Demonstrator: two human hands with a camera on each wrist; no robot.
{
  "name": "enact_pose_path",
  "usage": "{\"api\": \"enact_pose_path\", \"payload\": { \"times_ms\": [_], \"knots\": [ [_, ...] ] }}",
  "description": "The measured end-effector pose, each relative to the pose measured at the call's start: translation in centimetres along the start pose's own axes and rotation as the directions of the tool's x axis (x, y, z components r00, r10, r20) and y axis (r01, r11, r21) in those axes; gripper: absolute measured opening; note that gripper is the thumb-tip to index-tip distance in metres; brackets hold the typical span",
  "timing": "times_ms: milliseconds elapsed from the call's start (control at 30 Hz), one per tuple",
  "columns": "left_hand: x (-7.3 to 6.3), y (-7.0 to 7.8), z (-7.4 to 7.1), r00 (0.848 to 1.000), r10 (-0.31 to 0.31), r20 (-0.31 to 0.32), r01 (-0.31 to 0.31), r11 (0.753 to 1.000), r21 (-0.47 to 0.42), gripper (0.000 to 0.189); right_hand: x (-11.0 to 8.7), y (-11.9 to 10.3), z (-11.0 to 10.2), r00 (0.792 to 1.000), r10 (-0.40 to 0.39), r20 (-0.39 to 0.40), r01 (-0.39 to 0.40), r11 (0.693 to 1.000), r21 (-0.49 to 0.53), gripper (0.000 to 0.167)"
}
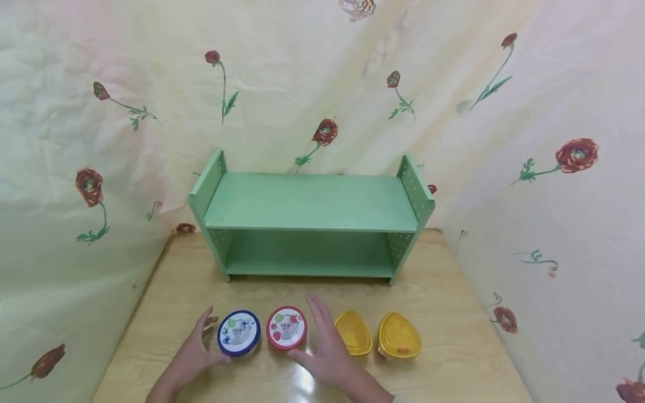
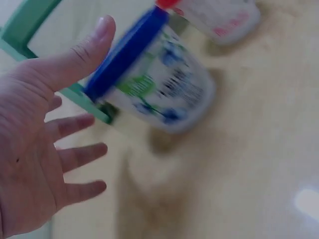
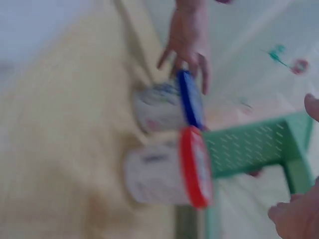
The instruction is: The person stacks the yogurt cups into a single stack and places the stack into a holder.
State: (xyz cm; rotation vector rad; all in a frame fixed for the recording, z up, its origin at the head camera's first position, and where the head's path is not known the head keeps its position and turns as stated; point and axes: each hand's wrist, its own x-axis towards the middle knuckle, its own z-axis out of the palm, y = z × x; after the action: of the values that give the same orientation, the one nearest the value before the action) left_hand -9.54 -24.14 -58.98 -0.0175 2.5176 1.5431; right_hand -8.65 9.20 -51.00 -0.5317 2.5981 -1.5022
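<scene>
A round white tub with a blue lid and blueberry pictures stands upright on the table. My left hand is spread beside its left side, thumb close to the lid; whether it touches cannot be told. In the left wrist view the fingers of the left hand are apart, with nothing in the palm. Right of the blue-lidded tub stands a matching tub with a red lid. My right hand is at its right side, thumb and fingers parted, holding nothing. The right wrist view is blurred and shows a gap between red-lidded tub and hand.
Two containers with yellow lids stand to the right, one yellow-lidded container partly behind my right hand and another yellow-lidded container beyond it. A green two-tier shelf stands at the back of the wooden table. Flower-patterned cloth surrounds it.
</scene>
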Motion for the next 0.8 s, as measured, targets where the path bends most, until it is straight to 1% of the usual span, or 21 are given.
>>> {"api": "enact_pose_path", "payload": {
  "times_ms": [67,133,167,233,333,400,500,633,800],
  "knots": [
    [-0.2,-1.1,0.7,1.000,0.005,-0.014,-0.006,0.995,-0.097,0.135,0.2,0.3,1.2,1.000,0.001,0.004,-0.001,1.000,-0.006,0.110],
    [-0.4,-2.0,1.6,0.999,0.016,-0.036,-0.022,0.983,-0.181,0.133,0.4,0.7,2.3,1.000,0.018,0.005,-0.018,1.000,0.009,0.112],
    [-0.5,-2.4,2.0,0.998,0.031,-0.054,-0.042,0.976,-0.213,0.131,0.6,0.9,2.8,0.999,0.032,-0.002,-0.032,0.999,0.014,0.113],
    [-0.6,-2.9,2.8,0.995,0.048,-0.089,-0.069,0.966,-0.248,0.130,1.0,1.6,3.8,0.997,0.068,-0.026,-0.067,0.997,0.033,0.115],
    [-0.6,-3.1,3.6,0.990,0.065,-0.122,-0.094,0.963,-0.251,0.131,1.7,2.8,5.1,0.989,0.131,-0.067,-0.128,0.991,0.049,0.118],
    [-0.4,-3.0,4.1,0.992,0.045,-0.121,-0.073,0.969,-0.236,0.133,2.2,3.6,5.7,0.985,0.150,-0.089,-0.146,0.988,0.054,0.120],
    [-0.1,-2.7,4.7,0.993,0.008,-0.116,-0.031,0.979,-0.201,0.135,2.7,4.6,6.3,0.980,0.173,-0.099,-0.167,0.984,0.066,0.123],
    [0.2,-2.3,5.1,0.990,-0.022,-0.140,-0.004,0.983,-0.183,0.132,2.9,5.6,6.6,0.976,0.201,-0.081,-0.192,0.975,0.107,0.124],
    [0.3,-2.2,5.1,0.987,-0.050,-0.153,0.018,0.979,-0.204,0.121,2.8,6.6,7.1,0.961,0.274,-0.042,-0.262,0.948,0.182,0.127]
  ]
}}
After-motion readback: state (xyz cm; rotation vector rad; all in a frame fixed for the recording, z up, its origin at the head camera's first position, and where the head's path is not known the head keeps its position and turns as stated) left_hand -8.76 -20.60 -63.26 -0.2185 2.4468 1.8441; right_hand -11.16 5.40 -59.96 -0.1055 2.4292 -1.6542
